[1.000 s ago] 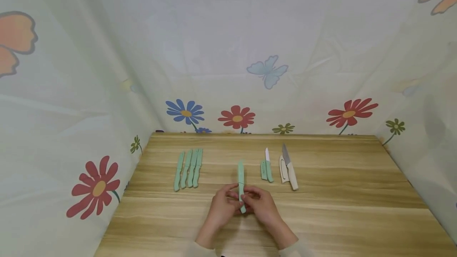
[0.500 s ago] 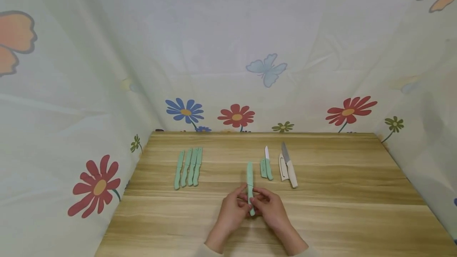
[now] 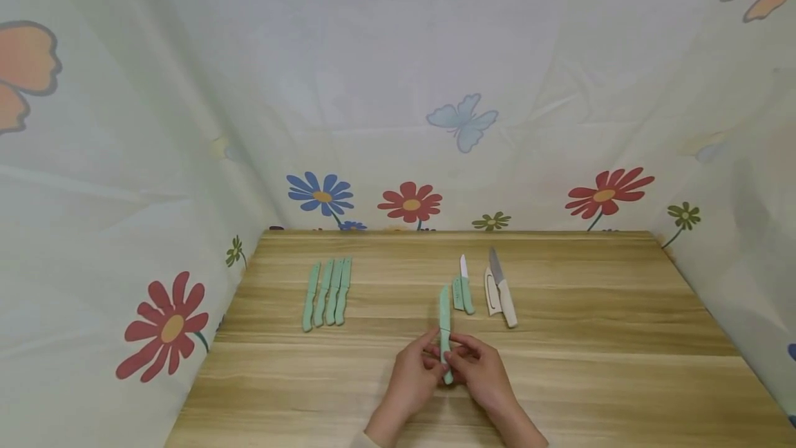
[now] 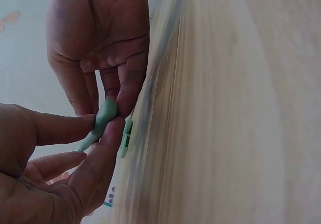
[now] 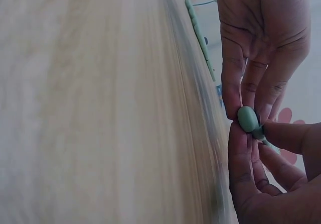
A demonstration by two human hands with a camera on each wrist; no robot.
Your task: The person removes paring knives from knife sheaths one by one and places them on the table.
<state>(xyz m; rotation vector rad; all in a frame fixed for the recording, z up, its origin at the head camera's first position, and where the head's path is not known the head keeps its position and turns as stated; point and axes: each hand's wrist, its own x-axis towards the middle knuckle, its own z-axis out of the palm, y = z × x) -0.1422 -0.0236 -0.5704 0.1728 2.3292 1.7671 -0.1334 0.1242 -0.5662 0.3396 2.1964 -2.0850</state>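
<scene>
One knife (image 3: 444, 320), pinched from both sides

I see the left hand (image 3: 413, 377) and right hand (image 3: 487, 375) pinching its handle (image 3: 444, 346) over the bench (image 3: 597, 399). Beyond, to the right, lie a small knife (image 3: 466, 290) and a white knife (image 3: 507, 301); to the left, four knives (image 3: 334, 292). Flowered sheeting (image 3: 361, 54) stands behind.

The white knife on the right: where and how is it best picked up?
Probably by its handle, from above and the near right. The handle points toward the person, the bare blade away, and the sheath lies along the left side. The right hand is nearer but holds the green knife.
</scene>
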